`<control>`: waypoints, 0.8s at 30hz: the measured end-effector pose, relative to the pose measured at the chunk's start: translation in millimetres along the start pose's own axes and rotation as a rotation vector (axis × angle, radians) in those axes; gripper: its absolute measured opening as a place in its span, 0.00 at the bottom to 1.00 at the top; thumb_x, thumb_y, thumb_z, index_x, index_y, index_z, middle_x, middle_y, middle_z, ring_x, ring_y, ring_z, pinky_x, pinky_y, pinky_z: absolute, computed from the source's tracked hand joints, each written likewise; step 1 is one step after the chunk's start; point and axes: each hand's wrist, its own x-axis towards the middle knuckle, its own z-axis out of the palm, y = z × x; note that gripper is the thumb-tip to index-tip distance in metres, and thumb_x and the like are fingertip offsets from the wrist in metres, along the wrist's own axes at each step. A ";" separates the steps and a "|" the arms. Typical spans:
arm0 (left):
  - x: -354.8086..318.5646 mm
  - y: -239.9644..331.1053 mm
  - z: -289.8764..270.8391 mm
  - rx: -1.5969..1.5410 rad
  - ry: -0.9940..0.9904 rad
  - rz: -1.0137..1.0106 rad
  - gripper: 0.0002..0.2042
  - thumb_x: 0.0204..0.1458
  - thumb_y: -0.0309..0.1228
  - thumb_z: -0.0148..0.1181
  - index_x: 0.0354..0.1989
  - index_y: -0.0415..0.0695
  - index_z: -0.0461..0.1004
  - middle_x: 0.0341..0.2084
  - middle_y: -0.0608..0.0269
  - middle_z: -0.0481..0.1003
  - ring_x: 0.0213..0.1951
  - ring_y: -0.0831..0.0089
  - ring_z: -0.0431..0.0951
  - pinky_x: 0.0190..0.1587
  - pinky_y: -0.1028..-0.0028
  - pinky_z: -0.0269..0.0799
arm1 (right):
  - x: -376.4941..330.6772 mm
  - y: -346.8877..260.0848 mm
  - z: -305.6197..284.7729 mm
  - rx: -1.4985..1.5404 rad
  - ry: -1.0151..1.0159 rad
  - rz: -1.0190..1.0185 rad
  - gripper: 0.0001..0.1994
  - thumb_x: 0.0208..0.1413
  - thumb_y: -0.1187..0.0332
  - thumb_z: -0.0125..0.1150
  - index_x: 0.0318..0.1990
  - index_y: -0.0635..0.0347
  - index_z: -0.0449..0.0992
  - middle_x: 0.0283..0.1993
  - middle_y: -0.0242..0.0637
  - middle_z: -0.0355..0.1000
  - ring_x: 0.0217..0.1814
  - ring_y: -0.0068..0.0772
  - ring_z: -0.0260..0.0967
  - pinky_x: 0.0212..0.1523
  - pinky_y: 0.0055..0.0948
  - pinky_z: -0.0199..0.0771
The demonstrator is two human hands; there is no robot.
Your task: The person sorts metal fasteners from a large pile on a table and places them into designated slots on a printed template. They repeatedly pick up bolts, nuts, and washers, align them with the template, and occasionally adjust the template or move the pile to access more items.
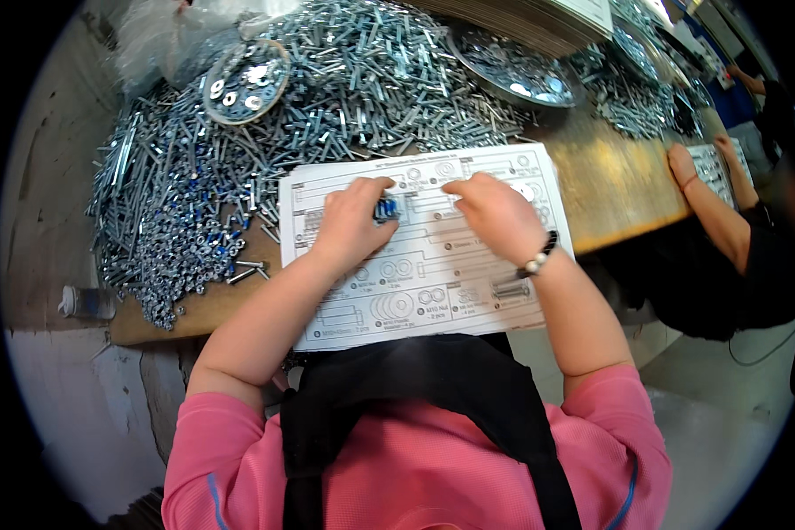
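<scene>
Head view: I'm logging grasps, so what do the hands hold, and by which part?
The left hand pinches a small cluster of blue-tipped fasteners at its fingertips over the printed sheet; which part cannot be told. The right hand shows nothing held.

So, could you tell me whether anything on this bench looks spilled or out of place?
Yes: loose screws and nuts lie heaped straight on the wooden bench, spreading around the small round dish instead of sitting inside containers.

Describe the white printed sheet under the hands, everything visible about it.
The white printed sheet looks like paper or thin card, covered with grey outlines of bolts, washers and nuts in ruled boxes. It lies flat on the wooden table, its near edge over the table's front. The left hand and right hand rest on it; a few silver bolts sit on its right side.
</scene>
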 end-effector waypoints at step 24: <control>-20.6 103.5 49.7 -0.034 -0.445 0.434 0.14 0.44 0.33 0.58 0.41 0.45 0.73 0.32 0.57 0.72 0.35 0.58 0.72 0.40 0.64 0.68 | -125.2 14.6 -30.3 -0.125 -0.004 0.069 0.18 0.34 0.68 0.67 0.39 0.52 0.73 0.31 0.32 0.64 0.35 0.34 0.66 0.35 0.31 0.68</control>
